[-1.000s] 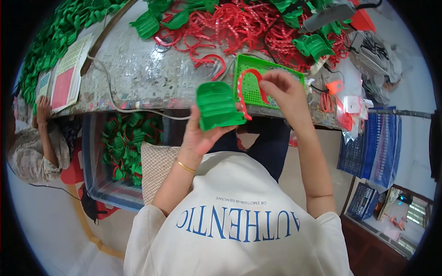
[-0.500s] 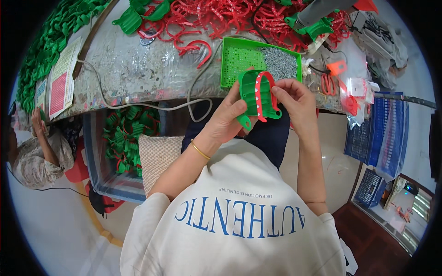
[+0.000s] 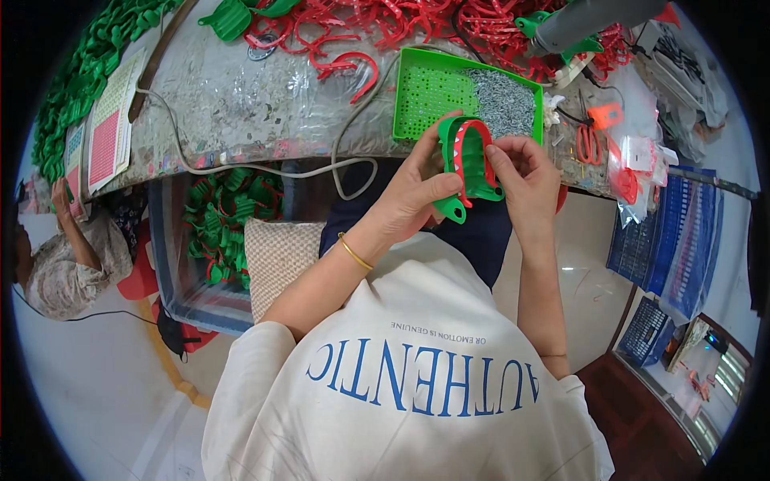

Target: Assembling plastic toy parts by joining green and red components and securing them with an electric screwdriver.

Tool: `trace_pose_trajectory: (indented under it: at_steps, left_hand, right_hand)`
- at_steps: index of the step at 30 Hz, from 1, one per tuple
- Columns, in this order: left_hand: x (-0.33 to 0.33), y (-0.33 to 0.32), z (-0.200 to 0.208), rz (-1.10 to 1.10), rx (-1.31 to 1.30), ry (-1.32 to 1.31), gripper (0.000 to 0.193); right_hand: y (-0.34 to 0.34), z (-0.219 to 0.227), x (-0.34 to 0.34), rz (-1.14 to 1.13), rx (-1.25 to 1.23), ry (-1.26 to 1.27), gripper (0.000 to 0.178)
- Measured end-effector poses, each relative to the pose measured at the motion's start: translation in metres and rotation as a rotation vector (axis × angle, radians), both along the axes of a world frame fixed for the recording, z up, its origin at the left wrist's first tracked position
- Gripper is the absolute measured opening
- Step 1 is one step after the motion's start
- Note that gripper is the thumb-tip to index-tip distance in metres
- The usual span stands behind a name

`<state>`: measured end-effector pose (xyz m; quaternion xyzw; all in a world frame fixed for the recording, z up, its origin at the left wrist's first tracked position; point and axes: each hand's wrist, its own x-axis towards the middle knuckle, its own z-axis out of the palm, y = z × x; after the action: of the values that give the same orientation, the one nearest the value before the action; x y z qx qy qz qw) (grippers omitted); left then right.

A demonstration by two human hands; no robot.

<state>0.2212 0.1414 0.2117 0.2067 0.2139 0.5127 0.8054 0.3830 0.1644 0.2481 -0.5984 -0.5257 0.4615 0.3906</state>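
My left hand (image 3: 411,196) grips a curved, ribbed green plastic piece (image 3: 475,164) by its left side, thumb in front. A U-shaped red strip (image 3: 459,149) with white teeth shapes sits inside the green piece, along its rim. My right hand (image 3: 528,178) pinches at the right side of the strip and the green rim with thumb and forefinger; its other fingers are curled. Both hands are above my lap, at the table's front edge. Just behind them is a green tray (image 3: 429,100) with a heap of small grey metal parts (image 3: 507,104) in its right part.
Red strips (image 3: 361,68) and green pieces (image 3: 227,20) are piled at the back, beneath a grey tube (image 3: 589,26). Orange-handled scissors (image 3: 588,146) lie right of the tray. A cable (image 3: 265,170) hangs over the edge. Below left, a bin (image 3: 200,309) holds green-and-red pieces. Another person (image 3: 76,256) sits far left.
The red strip has shifted left and now lies deeper against the green piece's rim. My hands have moved slightly right in the picture, and the green piece has turned a little.
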Motion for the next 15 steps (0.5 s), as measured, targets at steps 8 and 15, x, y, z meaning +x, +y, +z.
trace_pose_trajectory:
  at_steps: [8, 15]
  left_hand:
    - [0.000, -0.003, -0.007, 0.011, 0.019, 0.109, 0.089]
    - [-0.001, -0.003, -0.011, 0.017, 0.000, 0.144, 0.087]
  right_hand:
    - [-0.003, -0.011, -0.001, -0.019, -0.006, -0.034, 0.009]
    - [-0.003, -0.020, -0.003, -0.037, -0.014, -0.017, 0.009]
